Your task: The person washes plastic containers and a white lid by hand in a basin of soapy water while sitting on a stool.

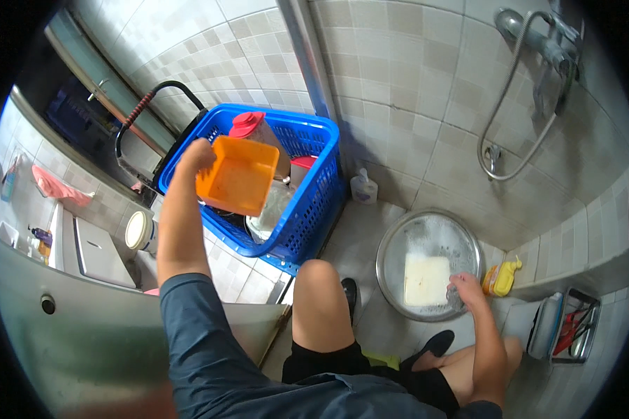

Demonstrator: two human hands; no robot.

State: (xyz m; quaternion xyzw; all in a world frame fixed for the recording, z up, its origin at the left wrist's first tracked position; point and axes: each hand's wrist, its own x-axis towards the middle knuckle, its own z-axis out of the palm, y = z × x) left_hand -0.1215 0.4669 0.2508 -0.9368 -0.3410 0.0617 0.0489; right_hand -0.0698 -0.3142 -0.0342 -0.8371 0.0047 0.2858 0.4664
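Observation:
With my left hand (200, 155) I grip the rim of an orange square plastic container (240, 174), tilted over a blue laundry-style basket (307, 202). In the basket lie a clear jug with a red lid (246, 126) and a clear plastic-looking item (272, 213). My right hand (466, 288) is closed around a grey scrubbing pad (455, 300), which looks like steel wool. It is at the right edge of a whitish square board or lid (427, 281). That piece sits in a round metal basin (386, 283) with suds in it.
A yellow bottle (503, 277) lies right of the basin, and a white bottle (364, 187) stands by the wall. A rack (575, 327) with utensils is at the far right. A shower hose (483, 143) hangs above. A glass door (105, 342) curves along my left.

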